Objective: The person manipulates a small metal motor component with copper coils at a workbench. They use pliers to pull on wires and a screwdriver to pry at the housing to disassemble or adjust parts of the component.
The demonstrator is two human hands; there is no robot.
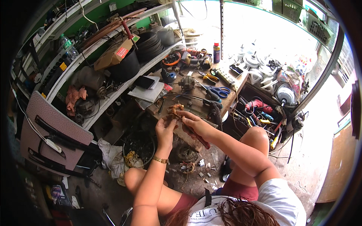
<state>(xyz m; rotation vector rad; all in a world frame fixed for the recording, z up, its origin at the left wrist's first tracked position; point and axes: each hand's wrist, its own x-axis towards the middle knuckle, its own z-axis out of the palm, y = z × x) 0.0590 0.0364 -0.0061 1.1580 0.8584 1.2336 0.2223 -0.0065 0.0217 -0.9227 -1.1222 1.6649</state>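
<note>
My left hand (166, 127), with a gold watch band at its wrist, pinches a small copper-brown part with loose wire ends (175, 109) in front of the workbench edge. It looks like a wire winding, though fingers hide much of it. Close beside it, my right hand (198, 125) is closed around pliers with dark red handles (201, 141), which stick out below the palm. The jaws of the pliers are hidden behind my fingers. Both hands meet at the copper-brown part.
On the workbench (226, 97) lie blue-handled scissors (218, 91), yellow-handled pliers (210, 77), a small motor (186, 82) and a spray can (216, 52). A tool drawer (260, 113) is at right, a bucket (139, 145) below left. White scraps (201, 162) litter the floor.
</note>
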